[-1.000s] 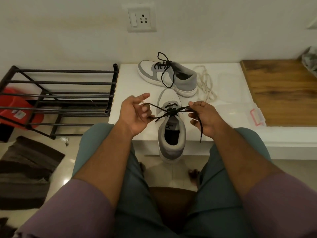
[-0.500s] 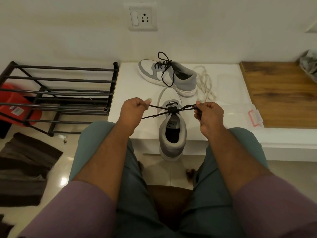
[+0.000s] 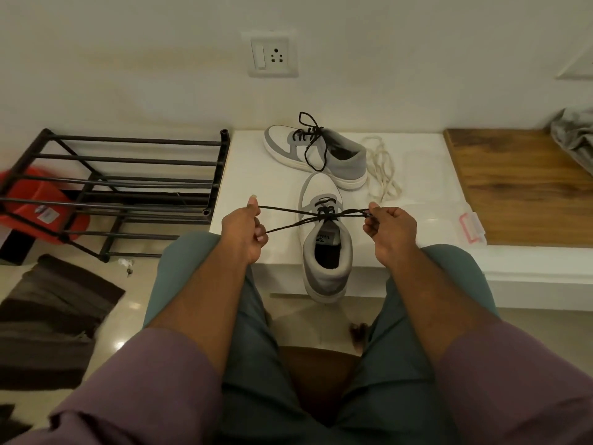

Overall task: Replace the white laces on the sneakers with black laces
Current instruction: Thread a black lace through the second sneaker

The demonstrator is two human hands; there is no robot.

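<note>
A grey and white sneaker point(image 3: 324, 248) stands on the white ledge point(image 3: 256, 175) with its heel over the front edge, toe pointing away. A black lace point(image 3: 288, 216) runs taut from its top eyelets out to both sides. My left hand point(image 3: 245, 229) grips the left strands, and my right hand point(image 3: 386, 228) pinches the right strands. A second sneaker point(image 3: 316, 155) with a black lace tied in it lies behind, turned sideways. The white laces point(image 3: 382, 170) lie in a loose heap to its right.
A black metal shoe rack point(image 3: 128, 187) stands left of the ledge, with a red bin point(image 3: 35, 203) behind it. A wooden board point(image 3: 516, 184) covers the ledge's right part. A clear plastic bag point(image 3: 462, 220) lies beside it. A dark mat point(image 3: 48, 316) lies on the floor.
Both hands have moved apart sideways, drawing the black lace taut into a knot over the near sneaker's tongue. The dangling right end is no longer hanging.
</note>
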